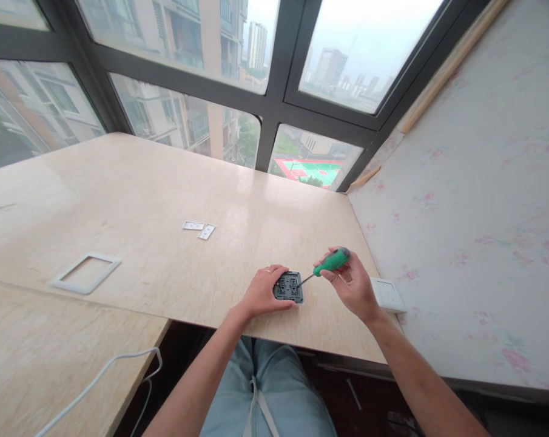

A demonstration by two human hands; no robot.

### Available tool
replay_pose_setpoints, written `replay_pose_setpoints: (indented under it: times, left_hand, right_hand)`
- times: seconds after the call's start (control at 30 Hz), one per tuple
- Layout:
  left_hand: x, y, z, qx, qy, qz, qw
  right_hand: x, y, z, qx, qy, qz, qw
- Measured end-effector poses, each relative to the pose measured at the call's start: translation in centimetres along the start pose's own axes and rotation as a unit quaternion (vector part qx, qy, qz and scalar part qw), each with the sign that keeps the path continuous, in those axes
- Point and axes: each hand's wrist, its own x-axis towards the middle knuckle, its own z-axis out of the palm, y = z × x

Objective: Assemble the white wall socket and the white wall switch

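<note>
A square wall-switch module (289, 287) with a dark grey inside lies on the pale marbled counter near its front edge. My left hand (264, 292) grips it from the left, thumb along the near side and fingers along the far side. In my right hand (350, 285) is a screwdriver (332, 261) with a green and grey handle. Its thin metal shaft slopes down to the left, and the tip meets the right part of the module. Whether the tip sits in a screw or a slot is too small to tell.
Two small white rocker covers (193, 226) lie farther back on the counter (138, 200). A white rectangular frame (87, 273) lies at the left. At the right, a white switch panel (387, 295) is against the flowered wall. A white cable (105, 368) loops over the left front edge.
</note>
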Motion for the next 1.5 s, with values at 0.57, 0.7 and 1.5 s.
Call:
replay_pose_setpoints:
  times: [0.57,0.7,1.5]
  left_hand:
    - [0.0,0.2,0.0,-0.007,0.0,-0.005,1.0]
    - [0.0,0.3,-0.1,-0.008,-0.001,-0.009,1.0]
    - [0.0,0.1,0.0,0.001,0.002,0.0,1.0]
  right_hand:
    - [-0.1,-0.7,-0.2,0.001,0.022,-0.012,1.0]
    - [-0.1,-0.5,-0.2,-0.005,0.018,-0.011,1.0]
    - [1.3,-3.6,-0.1,-0.239,-0.076,-0.193,0.949]
